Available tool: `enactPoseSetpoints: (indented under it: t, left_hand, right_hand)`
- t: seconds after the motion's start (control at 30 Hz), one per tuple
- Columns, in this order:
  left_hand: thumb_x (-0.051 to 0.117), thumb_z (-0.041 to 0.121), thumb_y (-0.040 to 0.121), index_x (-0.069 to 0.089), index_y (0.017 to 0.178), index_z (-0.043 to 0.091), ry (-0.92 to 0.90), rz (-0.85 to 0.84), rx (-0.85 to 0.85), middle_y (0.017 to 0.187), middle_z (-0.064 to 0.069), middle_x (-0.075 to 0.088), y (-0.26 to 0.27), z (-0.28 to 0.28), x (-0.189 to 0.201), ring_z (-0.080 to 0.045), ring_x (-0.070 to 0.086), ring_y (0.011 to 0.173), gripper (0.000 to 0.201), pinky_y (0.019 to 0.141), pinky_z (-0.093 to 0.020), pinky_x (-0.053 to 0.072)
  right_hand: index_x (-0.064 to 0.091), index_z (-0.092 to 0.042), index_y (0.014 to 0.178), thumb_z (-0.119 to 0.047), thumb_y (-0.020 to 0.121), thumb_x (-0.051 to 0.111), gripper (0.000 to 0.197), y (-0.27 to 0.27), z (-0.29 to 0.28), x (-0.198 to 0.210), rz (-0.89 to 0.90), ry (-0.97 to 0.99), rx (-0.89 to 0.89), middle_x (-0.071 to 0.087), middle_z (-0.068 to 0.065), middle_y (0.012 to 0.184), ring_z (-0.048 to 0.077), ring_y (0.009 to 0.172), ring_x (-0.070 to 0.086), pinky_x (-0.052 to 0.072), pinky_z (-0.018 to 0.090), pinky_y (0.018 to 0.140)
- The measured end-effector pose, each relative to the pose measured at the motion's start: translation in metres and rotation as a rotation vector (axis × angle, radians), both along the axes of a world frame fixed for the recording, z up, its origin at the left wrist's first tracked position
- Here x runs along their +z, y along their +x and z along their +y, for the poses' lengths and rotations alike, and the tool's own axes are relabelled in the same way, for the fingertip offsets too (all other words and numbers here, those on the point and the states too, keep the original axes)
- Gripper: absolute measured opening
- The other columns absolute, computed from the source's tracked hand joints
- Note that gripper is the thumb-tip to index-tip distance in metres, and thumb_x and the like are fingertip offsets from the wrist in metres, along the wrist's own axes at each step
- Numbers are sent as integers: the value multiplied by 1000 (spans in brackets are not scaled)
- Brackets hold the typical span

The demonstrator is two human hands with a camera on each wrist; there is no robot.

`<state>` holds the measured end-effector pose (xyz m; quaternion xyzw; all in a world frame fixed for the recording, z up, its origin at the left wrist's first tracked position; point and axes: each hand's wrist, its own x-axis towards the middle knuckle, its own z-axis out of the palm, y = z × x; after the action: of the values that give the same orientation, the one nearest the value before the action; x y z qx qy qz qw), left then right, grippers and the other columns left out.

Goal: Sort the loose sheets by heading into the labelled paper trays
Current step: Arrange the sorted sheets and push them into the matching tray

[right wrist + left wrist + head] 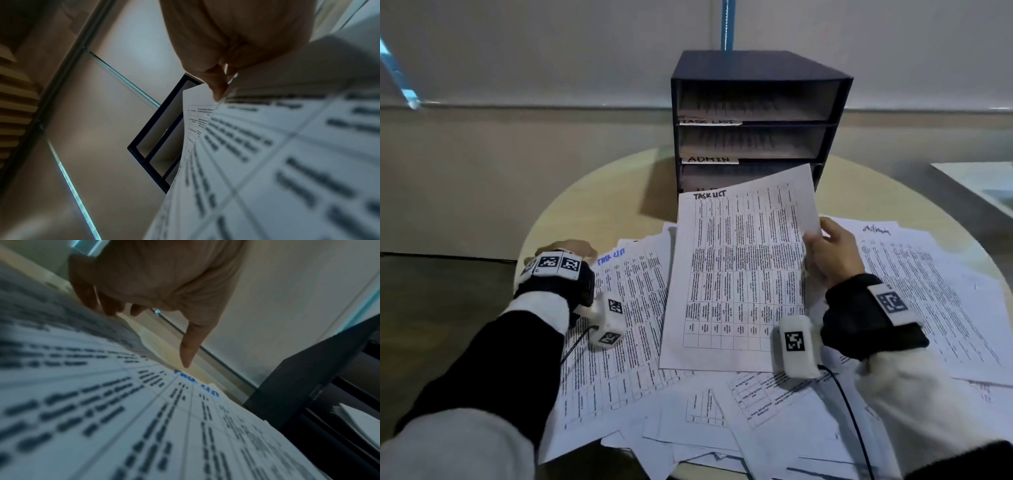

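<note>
My right hand pinches the right edge of a sheet headed "TASK LIST" and holds it lifted over the pile, its top corner in front of the dark paper trays. The right wrist view shows the thumb pressed on the held sheet. The trays carry labels "TASK LIST" and "ADMIN"; the lowest label is hidden by the sheet. My left hand rests on the pile's left side, fingers straight, beside a sheet with a blue "TASK LIST" heading. In the left wrist view its fingers point down at that blue-headed sheet.
Several loose printed sheets cover the round wooden table, some overhanging the near edge. One at the right is headed "Admin". A wall stands behind the trays. Another surface shows at far right.
</note>
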<state>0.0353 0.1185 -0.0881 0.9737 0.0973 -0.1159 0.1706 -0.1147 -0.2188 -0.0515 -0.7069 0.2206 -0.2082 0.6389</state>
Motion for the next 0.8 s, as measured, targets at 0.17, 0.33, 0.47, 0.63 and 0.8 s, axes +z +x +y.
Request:
enactPoseSetpoints:
  t: [0.17, 0.33, 0.47, 0.63, 0.8]
  left_hand:
    - [47, 38, 91, 60, 117, 23, -80, 6, 80, 129, 1, 57, -15, -12, 16, -25, 56, 112, 32, 100, -33, 43]
    - [41, 25, 98, 54, 115, 17, -33, -6, 58, 113, -9, 59, -33, -21, 38, -21, 52, 99, 22, 82, -22, 38]
    - [41, 20, 99, 55, 116, -4, -314, -80, 72, 104, -20, 62, -18, -26, 37, -31, 58, 106, 33, 78, -30, 42]
    - [47, 8, 95, 56, 81, 12, -1004, -209, 111, 103, -20, 63, -19, -48, 61, -30, 61, 93, 17, 92, -49, 49]
    - [41, 5, 98, 49, 74, 13, -1233, -279, -44, 48, 7, 58, -41, -92, 102, -1, 51, 37, 27, 39, -15, 41]
  right_hand:
    - [57, -8, 114, 2, 93, 38, 30, -3, 2, -7, 45, 8, 26, 49, 3, 62, 2, 26, 36, 29, 11, 31]
    - [56, -8, 117, 3, 94, 38, 32, -6, 5, -8, 51, 36, 18, 51, 4, 63, 5, 31, 39, 30, 11, 32]
    - [55, -8, 121, 2, 94, 39, 32, -7, 1, -6, 46, 37, 27, 64, 14, 94, 18, 71, 54, 51, 23, 66]
    - [52, -7, 124, 5, 95, 37, 35, -11, -5, 0, 3, 310, 103, 60, -4, 88, 5, 75, 54, 48, 6, 54]
    - [49, -10, 123, 2, 97, 34, 33, -12, -10, 10, -61, 375, 223, 61, 1, 107, 6, 88, 58, 53, 12, 71]
